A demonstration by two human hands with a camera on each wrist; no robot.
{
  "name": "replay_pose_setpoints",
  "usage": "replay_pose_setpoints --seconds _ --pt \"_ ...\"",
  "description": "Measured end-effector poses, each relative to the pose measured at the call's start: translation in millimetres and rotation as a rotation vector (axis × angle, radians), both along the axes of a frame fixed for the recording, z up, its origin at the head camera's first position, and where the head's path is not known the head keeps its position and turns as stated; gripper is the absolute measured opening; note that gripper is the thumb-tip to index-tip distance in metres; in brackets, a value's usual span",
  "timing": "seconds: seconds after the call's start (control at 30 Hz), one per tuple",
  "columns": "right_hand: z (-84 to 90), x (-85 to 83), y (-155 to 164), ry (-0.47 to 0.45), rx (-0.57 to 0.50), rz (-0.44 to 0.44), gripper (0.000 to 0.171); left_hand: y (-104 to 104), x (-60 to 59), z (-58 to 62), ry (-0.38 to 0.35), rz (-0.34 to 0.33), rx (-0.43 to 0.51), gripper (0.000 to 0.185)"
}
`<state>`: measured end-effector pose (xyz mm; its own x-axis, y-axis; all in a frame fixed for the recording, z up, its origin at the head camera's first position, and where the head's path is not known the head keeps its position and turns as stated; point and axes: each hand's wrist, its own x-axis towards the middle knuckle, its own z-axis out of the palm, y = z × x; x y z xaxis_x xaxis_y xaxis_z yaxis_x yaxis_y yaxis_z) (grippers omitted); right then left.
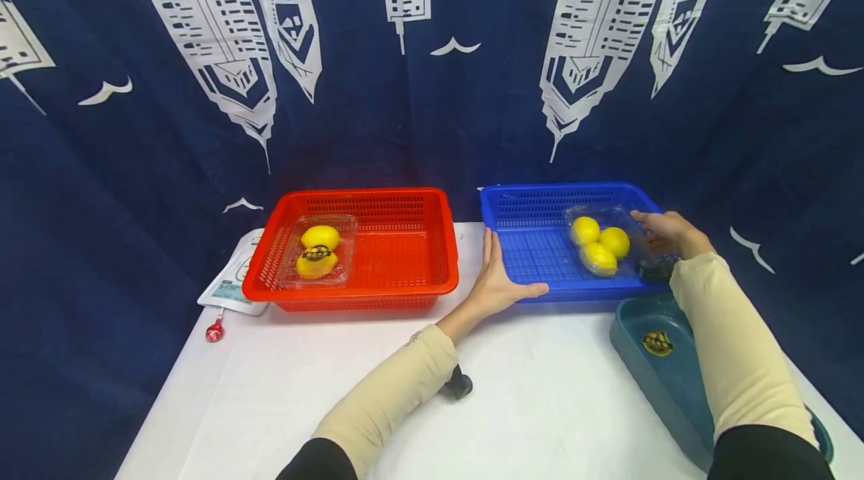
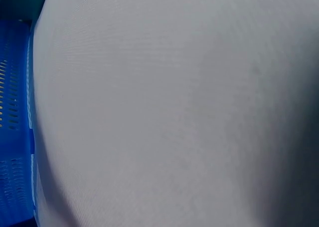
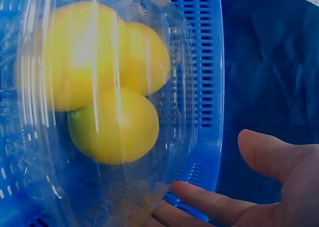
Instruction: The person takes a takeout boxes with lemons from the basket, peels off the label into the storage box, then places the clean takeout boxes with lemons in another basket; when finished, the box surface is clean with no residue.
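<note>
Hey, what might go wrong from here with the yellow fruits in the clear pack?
The clear pack might slip: the right grip has its thumb off it. The bunched yellow fruits might roll inside and tip it. A knock could shift the teal tray, close beside the blue basket.

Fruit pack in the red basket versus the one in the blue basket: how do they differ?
The left pack holds two yellow fruits; the right pack holds three.
A dark label shows on the left pack; none shows on the right pack.
The left pack lies toward its red basket's left end, with no hand at it; the right pack is toward its blue basket's right end, beside the right hand.
Both packs are clear.
</note>
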<state>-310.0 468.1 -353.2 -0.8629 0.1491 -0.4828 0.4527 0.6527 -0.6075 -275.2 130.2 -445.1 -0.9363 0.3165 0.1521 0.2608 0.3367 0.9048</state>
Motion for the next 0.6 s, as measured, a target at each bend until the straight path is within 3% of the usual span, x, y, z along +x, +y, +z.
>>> replay_pose_setpoints --seconds 0.43,0.6 --pt "2.1 23.7 6 0.052 0.003 0.008 0.087 8 7.2 -2.8 0.000 -0.018 0.008 0.131" --pt "13.4 31.9 -3 0.094 0.048 0.021 0.093 8 5.3 -1.1 0.009 -0.033 0.002 0.133"
